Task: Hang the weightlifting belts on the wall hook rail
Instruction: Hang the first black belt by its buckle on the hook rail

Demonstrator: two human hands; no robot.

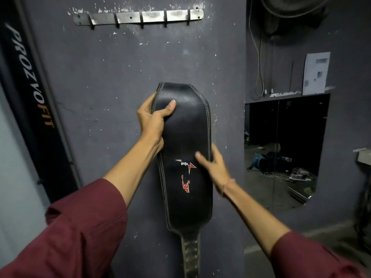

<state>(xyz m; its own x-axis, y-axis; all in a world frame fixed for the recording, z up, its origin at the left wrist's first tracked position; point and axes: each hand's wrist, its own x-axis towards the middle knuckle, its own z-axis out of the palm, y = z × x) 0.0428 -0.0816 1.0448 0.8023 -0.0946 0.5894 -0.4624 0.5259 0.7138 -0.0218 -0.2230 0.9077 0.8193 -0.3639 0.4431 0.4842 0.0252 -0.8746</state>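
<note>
A black leather weightlifting belt is held up in front of a dark grey painted wall, below the hook rail and well apart from it. The belt is smooth and slightly glossy, with pale double stitching along its edges and a red and white logo on its broad padded back. Its long axis runs nearly vertical: the folded-over top end points up toward the rail, while the narrow, worn strap end (punched with rows of holes) hangs down out of view. The left hand clasps the belt's upper left edge, thumb pressed on the front face. The right hand grips the right edge lower down, thumb lying across the front. The rail is a flat strip of scuffed bare metal carrying five small dark hooks, the paint around it chipped white.
</note>
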